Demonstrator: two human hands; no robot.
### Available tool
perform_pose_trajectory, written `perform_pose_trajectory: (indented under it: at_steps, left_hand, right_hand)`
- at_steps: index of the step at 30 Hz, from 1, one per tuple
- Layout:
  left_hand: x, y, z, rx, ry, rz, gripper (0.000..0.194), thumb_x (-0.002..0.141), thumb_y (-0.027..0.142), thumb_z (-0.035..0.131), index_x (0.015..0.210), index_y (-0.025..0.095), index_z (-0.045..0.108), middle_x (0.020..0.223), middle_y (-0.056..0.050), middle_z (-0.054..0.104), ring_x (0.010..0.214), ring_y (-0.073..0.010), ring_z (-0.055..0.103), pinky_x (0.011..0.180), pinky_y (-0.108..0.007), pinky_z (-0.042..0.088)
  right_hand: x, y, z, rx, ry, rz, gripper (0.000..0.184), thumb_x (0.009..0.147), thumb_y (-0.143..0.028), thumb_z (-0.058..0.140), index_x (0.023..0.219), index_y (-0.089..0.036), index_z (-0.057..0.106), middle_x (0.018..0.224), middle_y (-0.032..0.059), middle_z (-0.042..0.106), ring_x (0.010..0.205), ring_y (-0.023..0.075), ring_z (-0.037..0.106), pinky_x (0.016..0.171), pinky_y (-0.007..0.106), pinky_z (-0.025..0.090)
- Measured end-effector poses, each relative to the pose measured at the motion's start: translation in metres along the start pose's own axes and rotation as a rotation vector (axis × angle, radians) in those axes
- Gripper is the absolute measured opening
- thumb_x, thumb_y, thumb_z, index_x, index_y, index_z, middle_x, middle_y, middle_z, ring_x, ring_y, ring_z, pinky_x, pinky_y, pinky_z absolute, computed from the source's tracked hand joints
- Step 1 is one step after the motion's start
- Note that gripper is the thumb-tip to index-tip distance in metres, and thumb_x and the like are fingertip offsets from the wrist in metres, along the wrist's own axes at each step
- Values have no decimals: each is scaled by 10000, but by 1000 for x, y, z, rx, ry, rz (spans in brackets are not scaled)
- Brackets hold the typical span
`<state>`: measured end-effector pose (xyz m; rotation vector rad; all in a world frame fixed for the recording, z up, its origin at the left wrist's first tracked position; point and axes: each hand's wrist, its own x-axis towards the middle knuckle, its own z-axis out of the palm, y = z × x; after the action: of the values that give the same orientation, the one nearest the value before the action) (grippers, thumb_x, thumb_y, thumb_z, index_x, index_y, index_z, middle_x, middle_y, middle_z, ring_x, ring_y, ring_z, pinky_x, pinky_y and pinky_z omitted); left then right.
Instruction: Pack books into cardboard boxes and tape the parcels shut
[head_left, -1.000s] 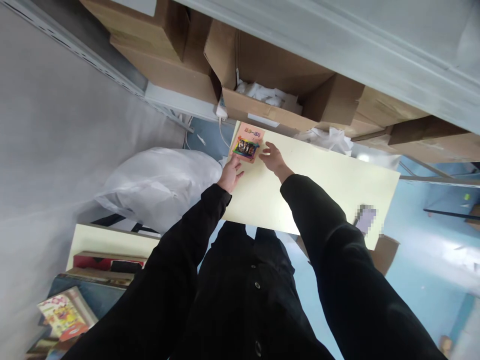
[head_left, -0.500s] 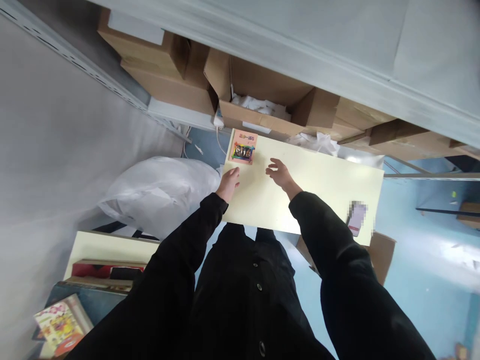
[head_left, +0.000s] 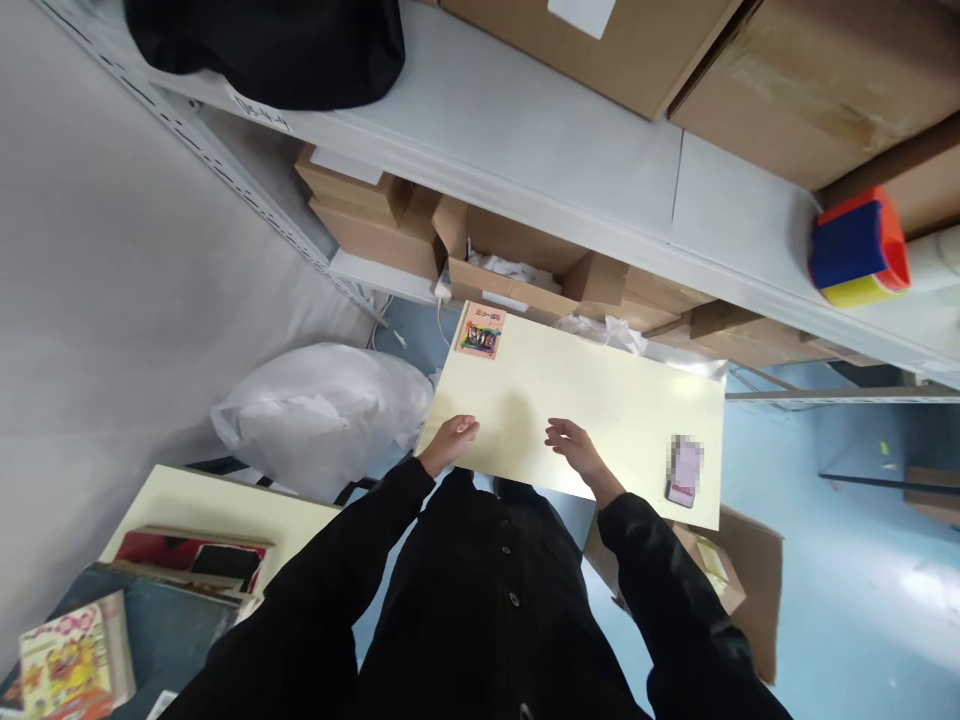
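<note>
A small pink card package (head_left: 480, 331) with a colourful picture lies on the far left corner of a pale yellow table (head_left: 600, 390). My left hand (head_left: 451, 441) hovers at the table's near left edge, fingers loosely curled, holding nothing. My right hand (head_left: 574, 446) hangs over the near edge of the table with fingers spread and nothing in it. Both hands are well apart from the package. A small pink and white object (head_left: 684, 472), partly blurred, lies near the table's right front corner.
Behind the table stand open cardboard boxes (head_left: 517, 270) with white paper under a grey shelf (head_left: 570, 150). A white plastic bag (head_left: 322, 415) lies at the left. A second table (head_left: 202, 500) with books (head_left: 67, 655) is at lower left. A red, blue and yellow roll (head_left: 859, 250) sits on the shelf.
Both hands have drawn back from the pink package to the table's near edge. The view has tilted up, showing more of the shelf.
</note>
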<state>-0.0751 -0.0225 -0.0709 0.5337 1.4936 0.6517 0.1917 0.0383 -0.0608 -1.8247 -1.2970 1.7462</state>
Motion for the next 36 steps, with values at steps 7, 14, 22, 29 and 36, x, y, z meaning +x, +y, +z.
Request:
perform_pose_trajectory:
  at_steps: [7,14,22,29,36]
  left_hand:
    - [-29,-19,14,-5,137,49,498,742,539,579,1068,162,579,1065,-115,656,988,-234,636,761,-315,470]
    - [-71,-32,54,71,338,257,246,710,357,629,888,195,577,810,-37,638,796,-186,621,740,-315,476]
    - [-125,-61,88,226,390,274,337,669,204,613,1003,201,575,1072,-100,657,1029,-257,626,827,-368,497]
    - [-149,-89,100,235,506,215,322,714,282,623,1027,209,598,959,-65,685,847,-216,654,785,-348,508]
    - [-166,-109,85,190,704,261,320,672,116,561,979,190,614,902,-52,690,835,-192,649,816,-321,498]
  right_hand:
    - [-2,-6,-3,-35,-118,-99,412,674,-433,695,1013,-208,630,949,62,661,775,182,657,712,343,489]
    - [-18,-12,-9,108,-225,-311,458,675,-542,693,967,-195,627,659,-7,612,630,166,624,691,364,517]
    - [-31,23,-23,103,-282,-344,423,680,-539,695,941,-213,625,677,-7,602,605,164,605,658,367,528]
    - [-27,25,-12,-25,-393,-351,342,688,-483,669,912,-228,626,670,-4,592,621,180,601,651,373,526]
    - [-15,8,28,-223,-491,-477,345,652,-395,674,958,-243,627,737,24,602,662,206,586,659,393,513]
